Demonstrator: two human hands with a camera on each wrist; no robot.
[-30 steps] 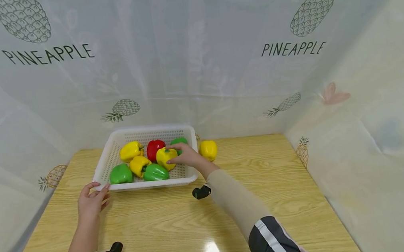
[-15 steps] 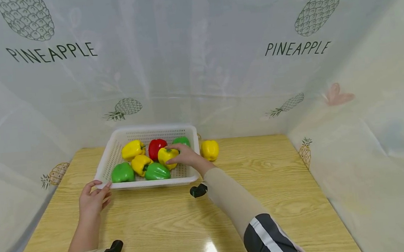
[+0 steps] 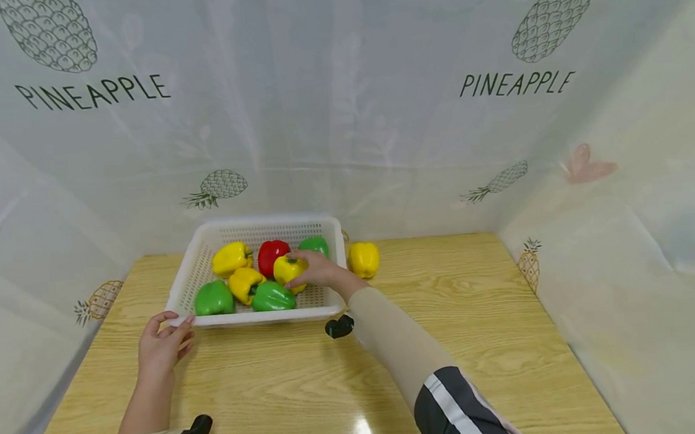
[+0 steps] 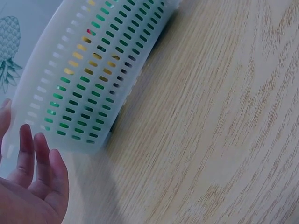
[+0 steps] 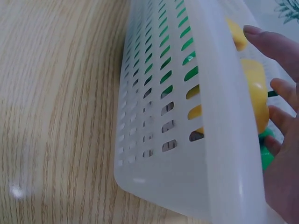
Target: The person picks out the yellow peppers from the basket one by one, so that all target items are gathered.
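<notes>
A white perforated plastic basket (image 3: pixel 257 318) stands at the back of the wooden table, holding several bell peppers. My right hand (image 3: pixel 323 272) reaches over its right side and grips a yellow bell pepper (image 3: pixel 287 270) between thumb and fingers. In the right wrist view that yellow pepper shows beyond the basket's rim, close to the fingers. At the basket's near left corner, my left hand (image 3: pixel 163 347) holds the rim with thumb and index finger. The other fingers hang loosely outside the basket wall in the left wrist view.
Around the gripped pepper lie a red pepper (image 3: pixel 273 256), yellow peppers (image 3: pixel 231 259) and green peppers (image 3: pixel 214 298). Another yellow pepper (image 3: pixel 364 259) stands on the table (image 3: pixel 276 389), right of the basket. A pineapple-print sheet (image 3: pixel 339 121) hangs behind and at the sides.
The head view has shifted slightly. My right thumb has slid a little lower on the yellow bell pepper, which stays in nearly the same spot. The left hand remains at the basket corner.
</notes>
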